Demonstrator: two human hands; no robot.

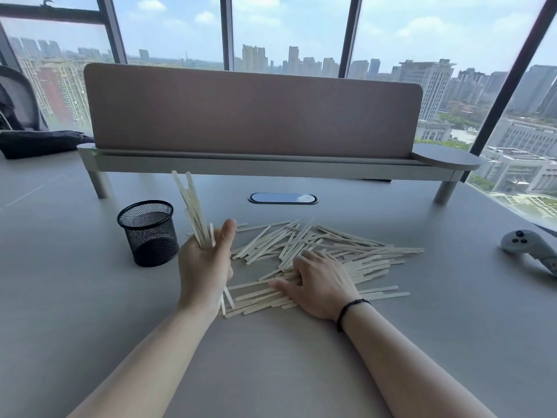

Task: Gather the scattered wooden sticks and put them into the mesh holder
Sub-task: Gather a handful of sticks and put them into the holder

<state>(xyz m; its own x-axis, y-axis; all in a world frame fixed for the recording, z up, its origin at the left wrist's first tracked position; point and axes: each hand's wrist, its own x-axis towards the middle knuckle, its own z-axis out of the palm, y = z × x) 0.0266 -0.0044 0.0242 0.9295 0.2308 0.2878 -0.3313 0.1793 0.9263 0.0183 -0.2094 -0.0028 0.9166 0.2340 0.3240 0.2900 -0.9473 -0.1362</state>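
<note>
A heap of pale wooden sticks [346,251] lies scattered across the middle of the grey table [271,357]. The black mesh holder [148,232] stands upright to the left of the heap, and no sticks show above its rim. My left hand [205,267] is raised just right of the holder and grips a bundle of sticks [193,206] that fans upward. My right hand [319,282] rests palm down on the near part of the heap, its fingers curled over several sticks.
A raised shelf with a pinkish divider panel [253,110] spans the back of the table. A cable grommet [282,198] sits behind the heap. A grey controller [530,245] lies at the right edge. A dark bag [39,143] rests at the far left.
</note>
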